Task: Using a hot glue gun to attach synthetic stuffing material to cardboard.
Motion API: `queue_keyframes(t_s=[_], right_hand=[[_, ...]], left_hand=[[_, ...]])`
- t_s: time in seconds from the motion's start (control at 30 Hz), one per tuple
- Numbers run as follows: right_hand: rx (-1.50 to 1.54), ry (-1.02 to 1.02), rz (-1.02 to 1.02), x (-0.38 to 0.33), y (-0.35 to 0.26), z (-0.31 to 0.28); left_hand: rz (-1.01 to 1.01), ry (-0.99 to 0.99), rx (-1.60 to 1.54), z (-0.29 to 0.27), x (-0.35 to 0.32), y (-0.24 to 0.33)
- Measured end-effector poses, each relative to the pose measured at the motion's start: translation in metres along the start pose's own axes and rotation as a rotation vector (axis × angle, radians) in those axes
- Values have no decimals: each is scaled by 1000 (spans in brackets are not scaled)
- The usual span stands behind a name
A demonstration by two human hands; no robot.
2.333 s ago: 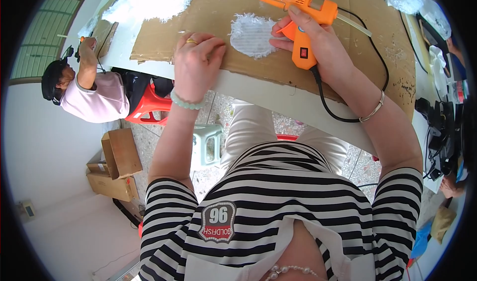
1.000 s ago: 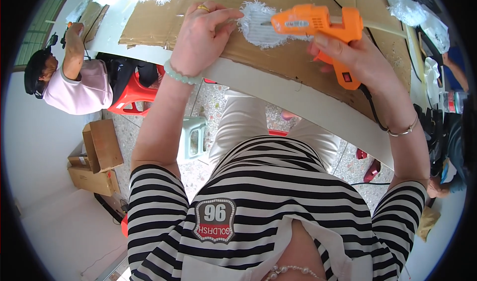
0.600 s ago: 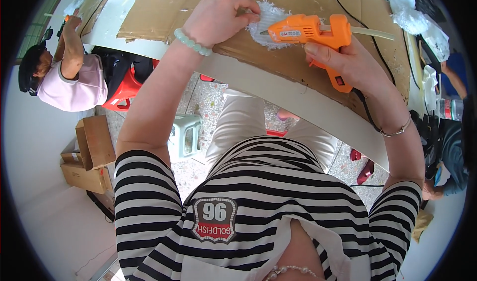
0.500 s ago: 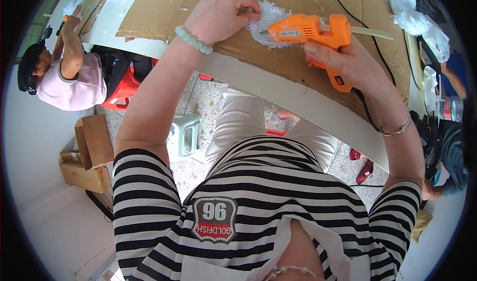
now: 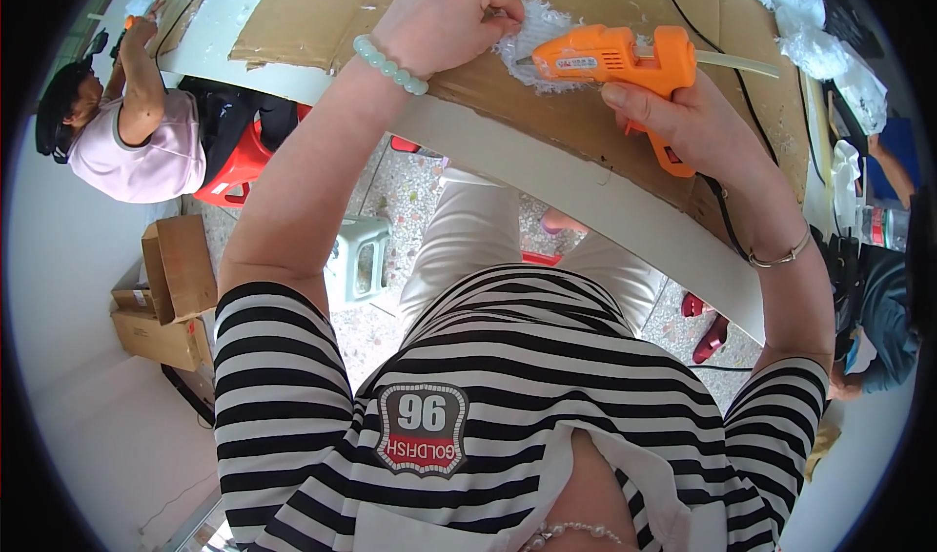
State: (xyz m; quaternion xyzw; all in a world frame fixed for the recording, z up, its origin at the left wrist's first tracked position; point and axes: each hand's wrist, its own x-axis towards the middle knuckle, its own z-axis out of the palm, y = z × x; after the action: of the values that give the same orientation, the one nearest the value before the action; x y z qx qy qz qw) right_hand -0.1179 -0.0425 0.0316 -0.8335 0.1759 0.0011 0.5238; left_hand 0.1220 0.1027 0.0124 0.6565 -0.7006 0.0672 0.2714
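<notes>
My right hand (image 5: 688, 127) is wrapped round the handle of an orange hot glue gun (image 5: 620, 56), its thumb along the side of the body. A pale glue stick (image 5: 734, 63) sticks out of the back. The gun's nozzle points left, over a white ribbed piece of fabric with frayed, fringed edges (image 5: 540, 27) that lies on brown cardboard. My left hand (image 5: 444, 23) is closed, thumb and fingers pinched together at the left edge of this fabric piece. The exact hold of the fingertips is partly hidden.
Cardboard (image 5: 312, 20) covers much of the white table (image 5: 468, 142). The gun's black cord (image 5: 724, 210) hangs by my right wrist. White fluffy material (image 5: 805, 25) lies at the right. A person (image 5: 137, 147) sits at left; another (image 5: 883, 298) is at right. Cardboard boxes (image 5: 176, 279) and a stool (image 5: 361, 259) stand below.
Both hands, the glue gun and the white fabric piece sit slightly farther right in the picture. The holds look the same.
</notes>
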Motion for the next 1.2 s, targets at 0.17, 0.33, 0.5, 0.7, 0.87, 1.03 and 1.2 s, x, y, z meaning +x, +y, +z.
queue_keyframes(t_s=[0.17,0.33,0.5,0.7,0.87,1.03,1.2], right_hand=[[-22,0,12,-6,-3,-3],[-17,1,-4,-7,-3,-4],[-32,18,15,-13,-2,-6],[-92,-3,49,-24,-5,-20],[36,85,-13,-37,-1,-31],[262,185,-106,-36,4,-30],[533,261,-195,-16,6,-15]], left_hand=[[39,60,85,2,0,2],[44,72,105,2,0,4],[43,56,81,0,0,4],[65,80,57,1,0,4],[80,68,-7,1,2,0],[-172,122,-227,-11,-16,-3],[-42,232,17,-8,-43,21]])
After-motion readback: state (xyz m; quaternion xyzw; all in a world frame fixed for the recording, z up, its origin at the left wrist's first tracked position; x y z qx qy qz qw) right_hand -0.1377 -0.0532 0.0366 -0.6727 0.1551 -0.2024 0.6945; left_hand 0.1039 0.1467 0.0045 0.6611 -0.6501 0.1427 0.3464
